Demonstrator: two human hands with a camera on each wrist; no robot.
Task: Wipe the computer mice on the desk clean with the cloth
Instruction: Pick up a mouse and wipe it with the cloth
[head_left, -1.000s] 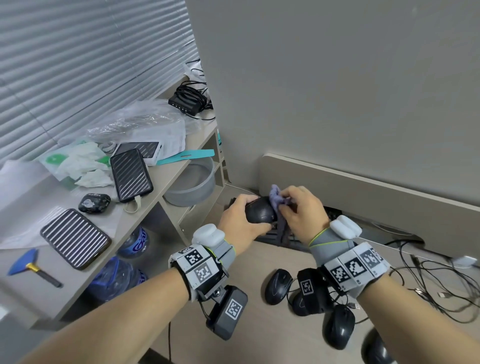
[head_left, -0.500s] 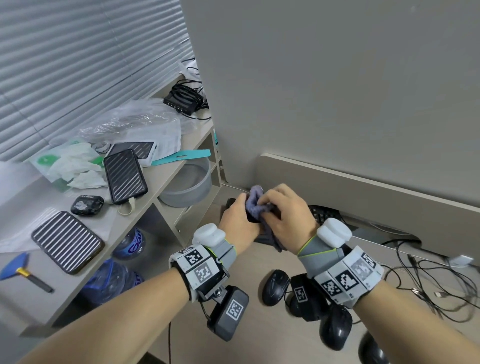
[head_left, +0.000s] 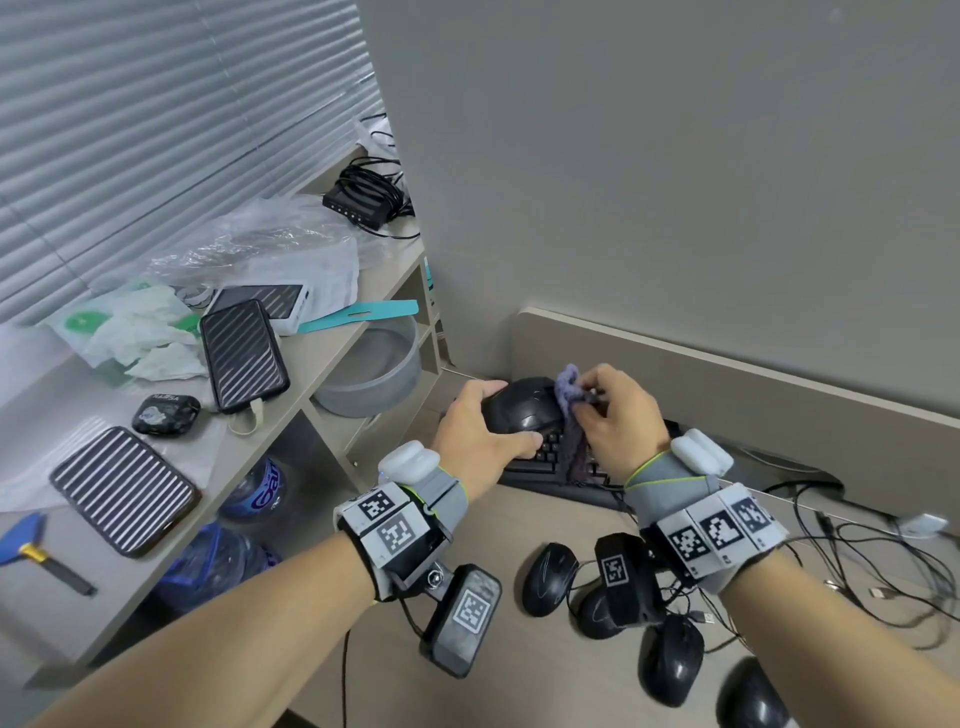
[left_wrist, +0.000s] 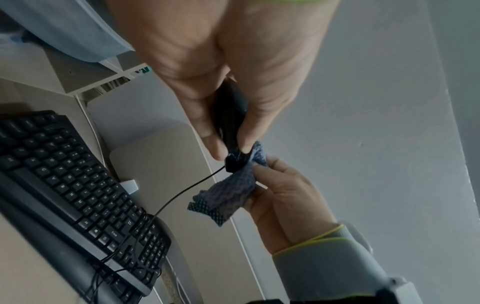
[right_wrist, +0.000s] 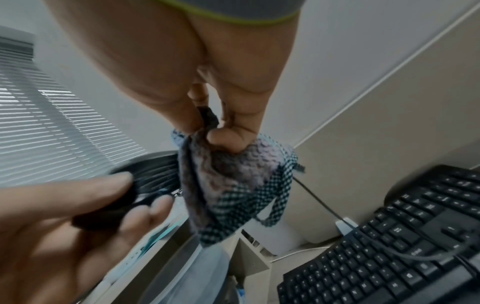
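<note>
Left hand (head_left: 480, 434) wrapped round a black mouse (head_left: 522, 410), held up in the air above the keyboard (head_left: 550, 462), thumb along the near flank, fingers curled over the far side. Right hand (head_left: 615, 415) pinching a bunched bluish cloth (head_left: 569, 387) between thumb and fingertips, pressed to the mouse's nose at about 3 o'clock of the shell. Cord (left_wrist: 182, 192) trailing off the front end down toward the keyboard.

Looks light, this mouse: hard, smooth, glossy plastic, likely a touch slippery, so best gripped by the two flanks, clear of the buttons and wheel. Cord probably tugs a little when turning it over. Cloth soft and limp, loose tail dangling; better bunched tight so a firm pad meets the shell.

Down at 6 o'clock of the hands, more dark mice on the desk (head_left: 519, 675): one (head_left: 548, 579) left of the right wrist rig, another (head_left: 670, 660) below it, a third (head_left: 750, 699) at the frame's bottom edge, a fourth half hidden behind the rig. Tangle of cables (head_left: 857, 561) out at 4 o'clock, a likely snag when lifting the next one.
</note>
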